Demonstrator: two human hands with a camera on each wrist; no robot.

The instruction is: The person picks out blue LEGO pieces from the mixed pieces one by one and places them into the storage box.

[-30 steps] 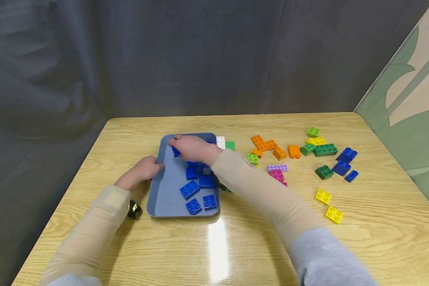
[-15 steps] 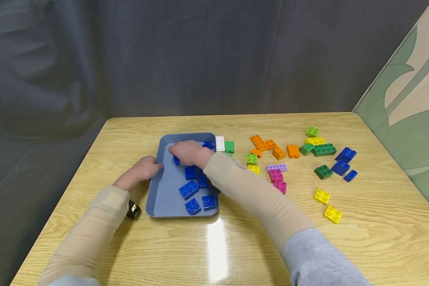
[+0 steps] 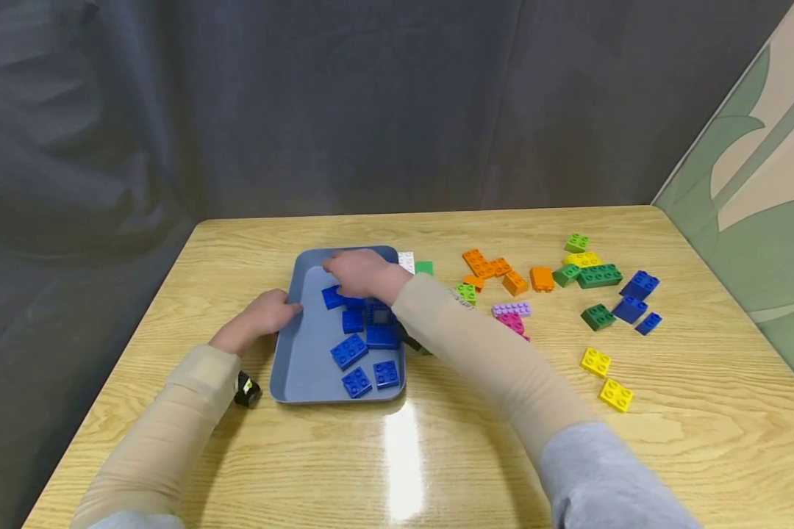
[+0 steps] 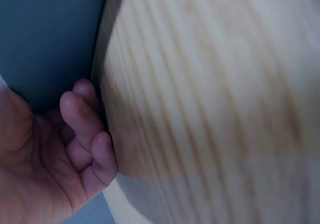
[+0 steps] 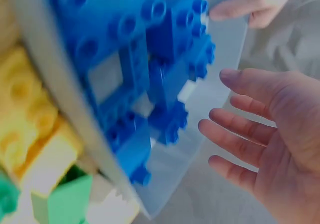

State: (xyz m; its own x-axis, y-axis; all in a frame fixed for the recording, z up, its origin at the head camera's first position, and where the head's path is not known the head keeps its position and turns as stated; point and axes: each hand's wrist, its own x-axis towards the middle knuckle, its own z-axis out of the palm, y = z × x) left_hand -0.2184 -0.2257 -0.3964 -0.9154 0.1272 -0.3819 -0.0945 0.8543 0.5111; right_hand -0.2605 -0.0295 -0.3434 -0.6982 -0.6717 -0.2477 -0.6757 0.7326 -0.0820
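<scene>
A grey-blue tray (image 3: 307,375) lies on the table with several blue building bricks (image 3: 350,351) in it, mostly along its right side. My left hand (image 3: 269,312) grips the tray's left rim, thumb over the edge. In the left wrist view its fingers (image 4: 82,116) curl against the tray's outer wall. Above the far part of the tray is my right hand (image 3: 360,273); its fingers (image 5: 235,144) are spread and hold nothing in the right wrist view. Just below it sits a blue brick (image 3: 333,297). The right hand and forearm hide some bricks at the tray's far right.
Right of the tray stand a white brick (image 3: 406,261) and a green brick (image 3: 424,268). Farther right lie orange bricks (image 3: 514,283), pink bricks (image 3: 511,322), dark green bricks (image 3: 598,276), blue bricks (image 3: 639,285) and yellow bricks (image 3: 616,394). A dark curtain (image 3: 370,110) hangs behind the table.
My right hand first lowered a blue brick into the tray. It has let the brick go and drawn away, up and to the right. The left hand stays on the rim.
</scene>
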